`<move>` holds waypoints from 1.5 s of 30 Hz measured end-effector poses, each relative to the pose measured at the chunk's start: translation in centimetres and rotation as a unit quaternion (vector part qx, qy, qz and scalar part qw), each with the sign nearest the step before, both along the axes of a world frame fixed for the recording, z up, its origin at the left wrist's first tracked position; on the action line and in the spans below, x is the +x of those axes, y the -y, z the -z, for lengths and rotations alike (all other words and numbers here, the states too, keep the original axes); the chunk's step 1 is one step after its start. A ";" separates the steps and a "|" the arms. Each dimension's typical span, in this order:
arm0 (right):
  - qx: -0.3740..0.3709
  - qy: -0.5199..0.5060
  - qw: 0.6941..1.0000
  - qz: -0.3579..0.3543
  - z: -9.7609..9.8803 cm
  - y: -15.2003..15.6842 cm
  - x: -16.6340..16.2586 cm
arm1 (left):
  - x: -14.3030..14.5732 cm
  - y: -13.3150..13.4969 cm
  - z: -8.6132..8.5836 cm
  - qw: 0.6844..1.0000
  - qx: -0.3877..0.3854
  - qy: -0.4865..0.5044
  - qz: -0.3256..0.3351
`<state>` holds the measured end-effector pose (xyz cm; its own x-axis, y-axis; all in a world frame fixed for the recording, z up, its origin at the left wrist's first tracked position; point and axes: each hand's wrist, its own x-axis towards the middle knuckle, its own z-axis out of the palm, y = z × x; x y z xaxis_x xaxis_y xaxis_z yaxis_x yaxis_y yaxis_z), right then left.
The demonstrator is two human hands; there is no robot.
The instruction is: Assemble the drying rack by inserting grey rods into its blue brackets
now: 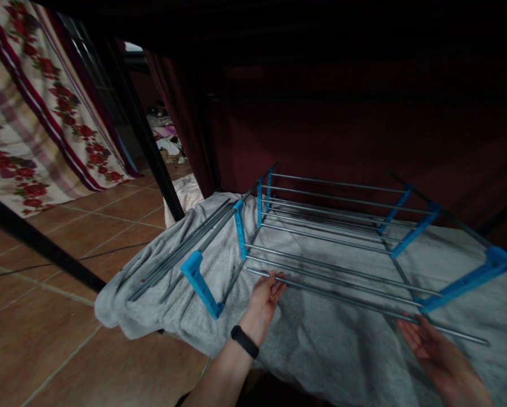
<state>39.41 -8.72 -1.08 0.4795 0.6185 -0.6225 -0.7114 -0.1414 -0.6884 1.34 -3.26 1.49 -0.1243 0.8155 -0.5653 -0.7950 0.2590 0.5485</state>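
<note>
A long thin metal rod (338, 296) lies across both my hands, in front of a partly assembled rack. Near its left end, my left hand (265, 297) holds it between thumb and fingers. Toward its right end, my right hand (433, 347) grips it more loosely, with the fingers under it. Behind the rod stands the rack frame, made of grey metal tubes (321, 236) joined by blue plastic brackets (200, 285). Another blue bracket (469, 282) sits at the rack's right front, close beyond my right hand.
Several loose rods (181, 251) lie bundled on the grey blanket (316, 345), left of the rack. A black bed post (145, 133) rises at the left. Dark red cloth (342, 141) hangs behind. Beyond the bed are a tiled floor (45, 316) and a floral curtain (45, 113).
</note>
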 end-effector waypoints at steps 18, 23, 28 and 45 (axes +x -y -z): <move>-0.010 0.017 1.000 -0.012 0.8 0.0 -0.1 | -1.0 -0.5 -1.2 0.998 -0.005 -0.003 -0.063; 0.002 0.015 1.000 -0.022 0.6 0.0 -0.3 | -1.5 -0.8 -1.8 0.997 -0.016 0.002 -0.081; 0.015 0.025 0.999 -0.024 1.2 0.0 0.0 | -2.1 -0.8 -1.5 0.996 -0.021 0.016 -0.088; 0.001 0.005 1.000 -0.021 -0.1 0.1 -1.0 | -1.8 -1.1 -1.7 0.993 -0.047 0.004 -0.104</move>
<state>38.42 -8.81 -0.98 0.4589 0.6399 -0.6164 -0.6985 -0.1690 -0.6954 -0.48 -2.15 3.20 -0.2801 0.7157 -0.6398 -0.8408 0.1388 0.5233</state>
